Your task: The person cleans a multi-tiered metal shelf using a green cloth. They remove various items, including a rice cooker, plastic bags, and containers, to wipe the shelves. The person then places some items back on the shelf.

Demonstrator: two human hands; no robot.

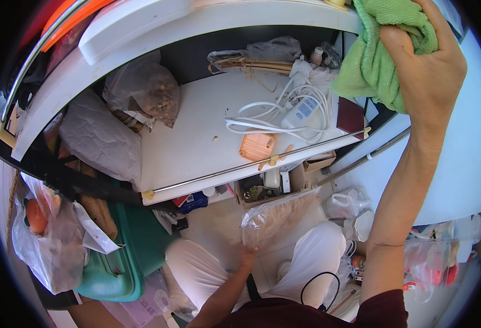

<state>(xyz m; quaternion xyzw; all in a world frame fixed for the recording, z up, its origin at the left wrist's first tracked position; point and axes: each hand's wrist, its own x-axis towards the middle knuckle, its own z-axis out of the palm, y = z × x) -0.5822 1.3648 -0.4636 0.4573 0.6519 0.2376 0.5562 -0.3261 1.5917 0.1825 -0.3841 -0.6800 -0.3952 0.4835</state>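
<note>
My right hand [433,69], raised at the upper right, grips a folded green terry cloth [382,61] against the right end of a white shelf unit. Low between my knees, my left hand [248,256] holds one end of a clear plastic bag [279,217] with pale brown, stringy contents. On the shelf board [187,139] before me lie a white power strip [304,110] with its coiled cord, an orange plastic piece [259,145] and a dark red box or booklet [350,117]. Dark crumbs dot the board.
A metal rail [224,172] edges the shelf. Plastic bags [158,94] and a grey-white sack [101,139] fill its left end. Below stands a cardboard box [261,197] of small items. A green lidded bin [113,262] is at my left; bagged goods [437,254] lie at right.
</note>
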